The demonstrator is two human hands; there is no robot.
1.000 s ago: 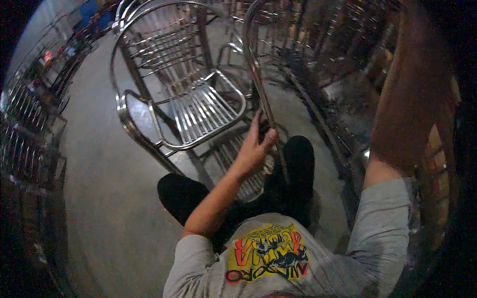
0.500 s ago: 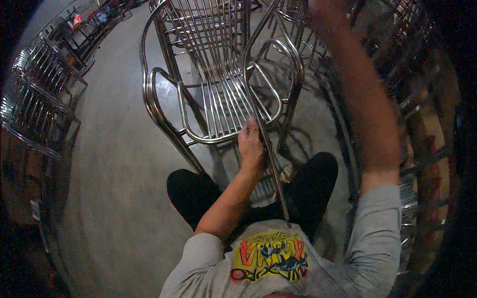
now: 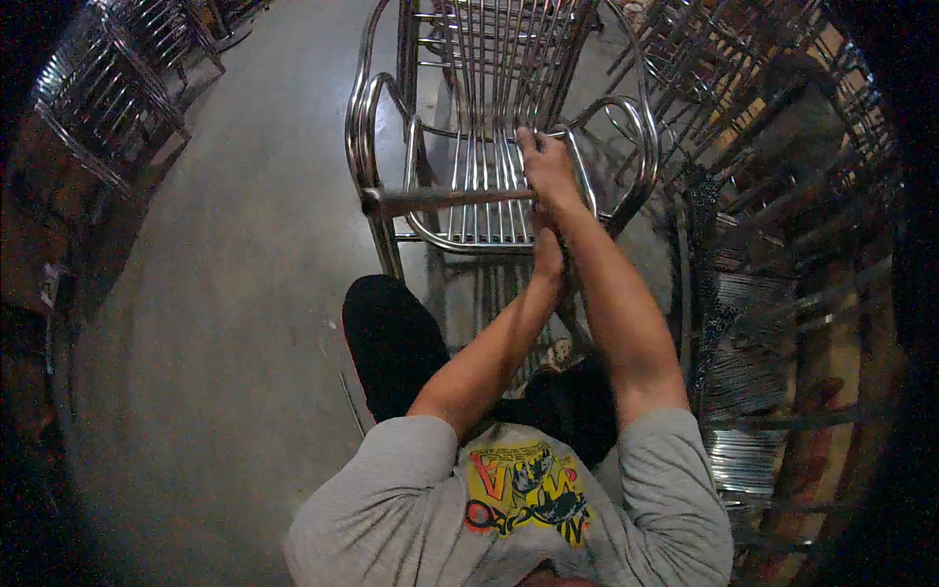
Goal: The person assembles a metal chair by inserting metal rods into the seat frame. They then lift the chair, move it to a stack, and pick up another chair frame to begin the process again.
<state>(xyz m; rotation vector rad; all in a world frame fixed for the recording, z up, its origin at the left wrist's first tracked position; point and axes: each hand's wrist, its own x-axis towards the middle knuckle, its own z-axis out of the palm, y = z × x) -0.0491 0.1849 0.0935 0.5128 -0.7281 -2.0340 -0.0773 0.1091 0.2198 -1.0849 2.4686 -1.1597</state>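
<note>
A chair frame of shiny bent metal tubes [image 3: 489,245], with slatted seat and back and looped arms, stands in front of me. Over the seat, my right hand [image 3: 550,171] is closed round the handle of a hammer [image 3: 455,199]. The hammer lies crosswise, its blurred thick end near the chair's left arm. Just below, at the seat's front edge, my left hand [image 3: 550,256] is closed on a thin metal bar [image 3: 568,315]. My right wrist and forearm cover most of the bar and part of the left hand.
Stacked metal chair frames [image 3: 127,88] stand at the far left. More tubular frames [image 3: 743,117] crowd the right side, close to my right arm. Grey concrete floor [image 3: 225,293] stretches to the left of my knees.
My right arm has swung down from its raised position at the upper right, bringing the hammer over the seat. My left hand still holds the bar. The view has shifted, moving the chair rightward.
</note>
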